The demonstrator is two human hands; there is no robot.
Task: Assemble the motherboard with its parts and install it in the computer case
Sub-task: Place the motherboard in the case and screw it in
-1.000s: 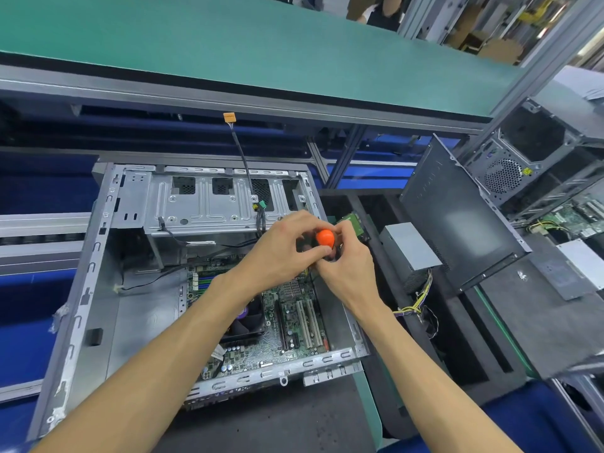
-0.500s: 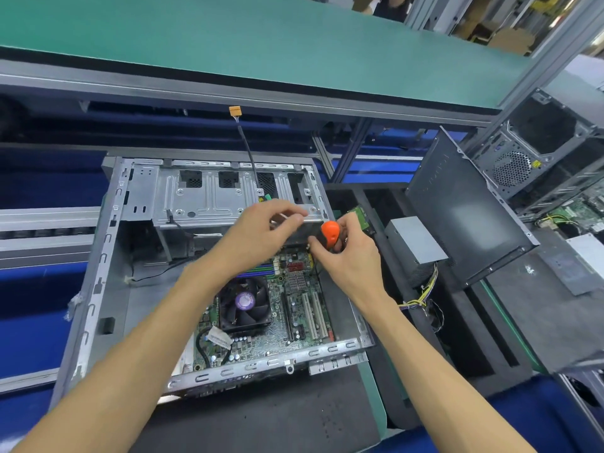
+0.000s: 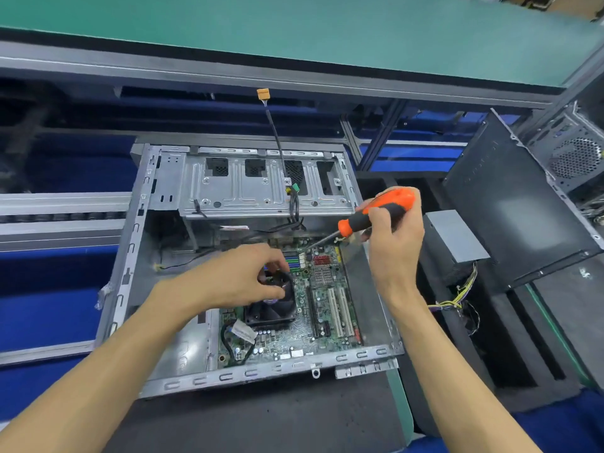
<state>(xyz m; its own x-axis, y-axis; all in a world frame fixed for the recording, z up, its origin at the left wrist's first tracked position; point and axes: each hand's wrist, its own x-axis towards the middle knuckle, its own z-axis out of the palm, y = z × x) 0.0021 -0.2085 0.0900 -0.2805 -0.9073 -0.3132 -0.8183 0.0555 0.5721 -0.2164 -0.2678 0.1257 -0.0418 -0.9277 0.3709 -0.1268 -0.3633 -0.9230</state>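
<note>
The right hand (image 3: 394,237) is closed around the screwdriver (image 3: 376,214), and its tip comes down at a slant to the far edge of the motherboard (image 3: 327,308), just in front of the left hand's fingertips. The left hand (image 3: 242,279) is curled on the top of the fan (image 3: 273,308), fingers pinched at its far corner; if there is a screw between them, I cannot tell. The board lies flat inside the open computer case (image 3: 137,243), under both hands. Risks, as I judge: the tip is slanted, so it can slip off the screw head and scratch the board or hit the small parts beside it, e.g. the memory slots (image 3: 292,261). A screw can also drop into the case, and the black cable (image 3: 282,165) hanging beyond the hands may catch the shaft. The case rests on a dark mat (image 3: 261,423), near to the person's side. To the right of the right hand stand a grey power supply (image 3: 457,237) w/ loose wires and a side panel (image 3: 510,217). Beyond the hands a green shelf (image 3: 294,31) runs across; the place looks like an assembly line.
</note>
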